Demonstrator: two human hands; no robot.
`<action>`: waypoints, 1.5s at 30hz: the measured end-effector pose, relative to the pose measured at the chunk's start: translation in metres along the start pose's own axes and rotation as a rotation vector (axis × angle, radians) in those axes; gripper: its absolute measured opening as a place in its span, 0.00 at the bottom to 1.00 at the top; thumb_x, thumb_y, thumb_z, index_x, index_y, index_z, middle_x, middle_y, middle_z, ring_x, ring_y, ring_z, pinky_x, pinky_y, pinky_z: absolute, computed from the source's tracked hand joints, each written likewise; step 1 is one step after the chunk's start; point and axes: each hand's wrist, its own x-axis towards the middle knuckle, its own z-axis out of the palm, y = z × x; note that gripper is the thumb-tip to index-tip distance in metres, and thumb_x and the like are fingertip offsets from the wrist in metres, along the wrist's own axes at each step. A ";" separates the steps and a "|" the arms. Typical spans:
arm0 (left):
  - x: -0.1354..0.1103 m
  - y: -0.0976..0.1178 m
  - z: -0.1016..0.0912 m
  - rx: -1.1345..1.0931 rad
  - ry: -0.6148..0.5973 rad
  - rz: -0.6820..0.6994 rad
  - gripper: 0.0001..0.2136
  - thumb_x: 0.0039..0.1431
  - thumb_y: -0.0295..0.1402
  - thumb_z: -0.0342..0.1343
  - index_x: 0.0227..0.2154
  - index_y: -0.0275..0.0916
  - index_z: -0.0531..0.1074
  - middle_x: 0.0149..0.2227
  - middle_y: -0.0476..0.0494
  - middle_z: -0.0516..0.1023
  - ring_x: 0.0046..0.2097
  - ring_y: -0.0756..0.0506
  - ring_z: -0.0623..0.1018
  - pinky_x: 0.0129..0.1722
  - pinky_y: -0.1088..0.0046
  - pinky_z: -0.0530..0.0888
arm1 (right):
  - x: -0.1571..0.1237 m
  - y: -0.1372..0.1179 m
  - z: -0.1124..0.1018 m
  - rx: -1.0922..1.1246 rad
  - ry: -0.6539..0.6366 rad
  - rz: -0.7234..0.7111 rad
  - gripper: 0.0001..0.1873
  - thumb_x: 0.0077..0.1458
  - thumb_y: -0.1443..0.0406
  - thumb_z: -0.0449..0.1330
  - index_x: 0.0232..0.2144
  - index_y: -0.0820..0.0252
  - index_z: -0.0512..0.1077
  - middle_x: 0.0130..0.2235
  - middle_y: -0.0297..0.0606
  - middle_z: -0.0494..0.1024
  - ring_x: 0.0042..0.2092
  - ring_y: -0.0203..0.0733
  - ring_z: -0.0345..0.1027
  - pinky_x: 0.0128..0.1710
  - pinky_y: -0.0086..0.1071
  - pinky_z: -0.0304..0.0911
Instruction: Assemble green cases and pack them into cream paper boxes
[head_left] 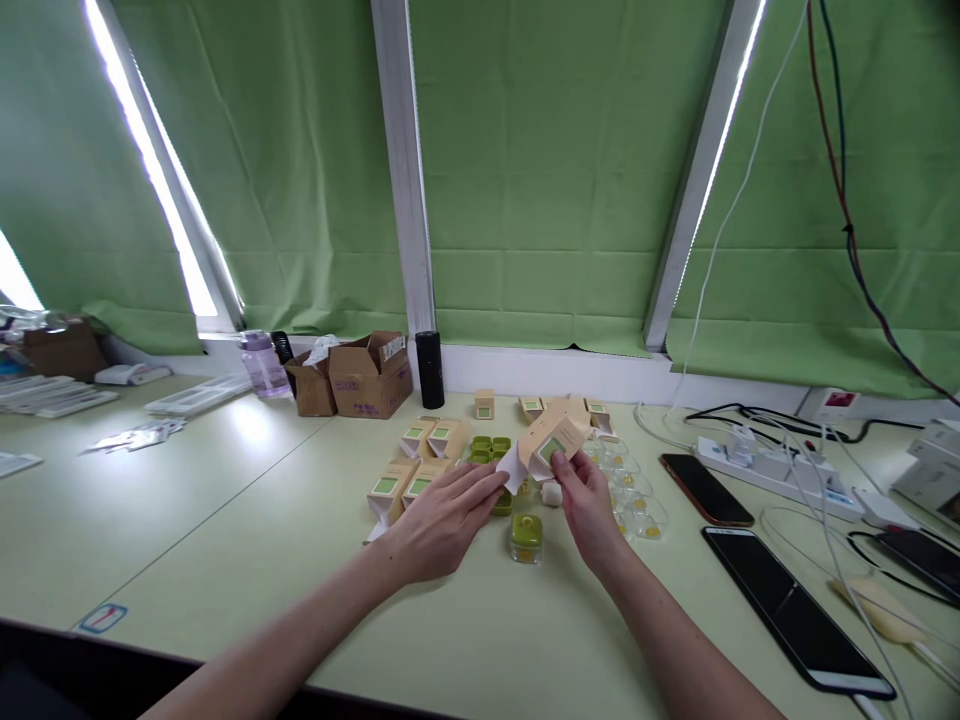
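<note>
My right hand (586,505) is closed around a small tan carton with a green label (553,441), held above the table with its open end tilted toward my left. My left hand (444,517) pinches the carton's white open flap (513,468) at that end. Just below sits a small green-lidded clear jar (526,537) on the table, and a small white piece (553,493) lies beside my right hand. More tan cartons (411,480) lie to the left, and green jars (490,447) stand behind.
Clear plastic lids (634,495) lie right of my hands. Two phones (706,489) (795,605), a power strip (772,470) and cables fill the right side. Brown cardboard boxes (370,377), a black cylinder (430,369) and a water bottle (262,364) stand at the back.
</note>
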 end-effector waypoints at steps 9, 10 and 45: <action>0.032 0.002 0.003 -0.312 0.314 -0.403 0.25 0.67 0.33 0.58 0.64 0.43 0.60 0.62 0.31 0.68 0.66 0.33 0.70 0.63 0.49 0.74 | -0.012 0.005 -0.004 -0.360 -0.029 -0.271 0.19 0.60 0.55 0.69 0.50 0.53 0.77 0.50 0.46 0.83 0.53 0.56 0.76 0.53 0.49 0.73; 0.038 0.000 0.005 -0.336 0.322 -0.403 0.27 0.66 0.33 0.59 0.65 0.43 0.59 0.63 0.31 0.67 0.66 0.33 0.69 0.64 0.49 0.73 | -0.013 0.005 -0.004 -0.404 -0.034 -0.311 0.19 0.61 0.57 0.68 0.53 0.52 0.76 0.51 0.45 0.83 0.55 0.56 0.76 0.55 0.50 0.72; 0.029 -0.009 0.055 -1.166 0.694 -0.566 0.27 0.62 0.44 0.68 0.60 0.38 0.70 0.55 0.33 0.78 0.57 0.36 0.77 0.58 0.59 0.74 | -0.020 -0.003 -0.007 -0.764 -0.078 -0.862 0.22 0.67 0.68 0.56 0.61 0.50 0.66 0.59 0.48 0.72 0.63 0.57 0.67 0.62 0.62 0.65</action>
